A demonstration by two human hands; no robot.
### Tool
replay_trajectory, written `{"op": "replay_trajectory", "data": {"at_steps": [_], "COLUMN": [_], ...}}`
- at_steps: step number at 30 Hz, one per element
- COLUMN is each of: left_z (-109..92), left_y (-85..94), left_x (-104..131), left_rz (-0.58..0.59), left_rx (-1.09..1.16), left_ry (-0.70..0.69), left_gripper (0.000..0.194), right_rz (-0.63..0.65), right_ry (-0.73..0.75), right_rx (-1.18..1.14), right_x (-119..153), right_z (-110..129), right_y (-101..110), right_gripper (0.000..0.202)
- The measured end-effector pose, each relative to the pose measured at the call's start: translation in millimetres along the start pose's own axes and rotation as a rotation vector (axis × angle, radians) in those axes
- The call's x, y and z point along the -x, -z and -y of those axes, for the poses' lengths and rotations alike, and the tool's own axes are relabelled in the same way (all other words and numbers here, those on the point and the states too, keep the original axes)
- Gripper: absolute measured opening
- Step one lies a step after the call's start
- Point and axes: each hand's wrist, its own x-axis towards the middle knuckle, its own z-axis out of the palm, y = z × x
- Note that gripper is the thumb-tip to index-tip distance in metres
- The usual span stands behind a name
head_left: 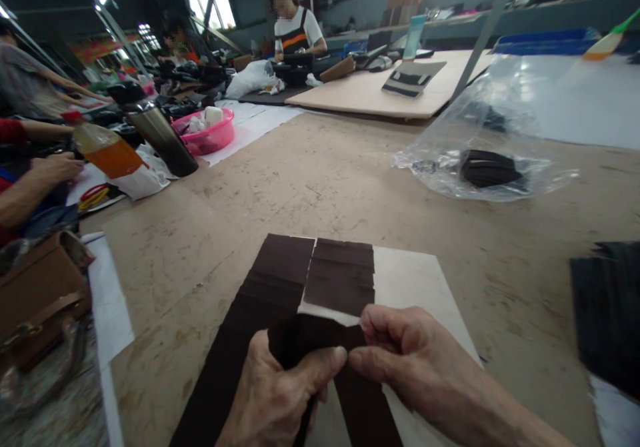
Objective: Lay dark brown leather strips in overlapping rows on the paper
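Between my hands is a dark brown strip of thin material [313, 337], which looks like fabric or leather. My left hand [285, 387] grips its near side, the thumb pressed on top. At the strip's right end my right hand [415, 353] pinches the edge between thumb and fingers. Below lies a pale board [415, 273]. Rows of dark brown strips [280, 263] cover its left part, and a shorter brown piece [343, 273] lies beside them. Another brown band [367, 407] runs toward me under my right hand.
A clear plastic bag [530, 167] holding a black bundle lies at the right. Dark stacked pieces [607, 307] sit at the right edge. On the left are a brown bag [43, 300], an orange drink bottle [107, 147], a steel flask [160, 133], a pink basin [213, 139] and a co-worker's hand [55, 170].
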Motion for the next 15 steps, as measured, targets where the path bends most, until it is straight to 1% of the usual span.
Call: {"op": "replay_trajectory", "data": {"at_steps": [1, 3, 5, 7, 8, 10, 12, 14, 15], "left_z": [0, 1, 3, 6, 7, 9, 11, 11, 11], "left_y": [-0.9, -2.7, -3.9, -4.6, -4.9, -5.9, -7.1, -7.8, -7.9], "left_x": [0, -2, -5, -8, -10, -11, -12, -14, -15], "left_rz": [-0.005, -0.089, -0.189, -0.229, -0.236, -0.244, -0.251, -0.258, -0.271], "left_rx": [0.006, 0.093, 0.214, 0.32, 0.354, 0.39, 0.395, 0.378, 0.378], "left_ry": [0.019, 0.086, 0.134, 0.153, 0.157, 0.169, 0.167, 0.159, 0.151], "left_gripper": [0.035, 0.037, 0.039, 0.041, 0.041, 0.04, 0.039, 0.041, 0.042], "right_rz": [0.001, 0.017, 0.082, 0.121, 0.104, -0.007, -0.158, -0.275, -0.327], "right_ry": [0.028, 0.036, -0.01, -0.064, -0.085, -0.125, -0.155, -0.13, -0.092], "right_rx": [0.04, 0.034, -0.079, -0.209, -0.244, -0.231, -0.134, 0.005, 0.078], "right_x": [1, 4, 7, 10, 12, 12, 11, 7, 4], "right_z": [1, -1, -7, -14, -17, -22, -25, -26, -26], "right_y": [-2, -5, -8, -11, -11, -11, -10, -8, -7], "right_gripper": [0.02, 0.019, 0.015, 0.012, 0.013, 0.018, 0.025, 0.029, 0.03]}}
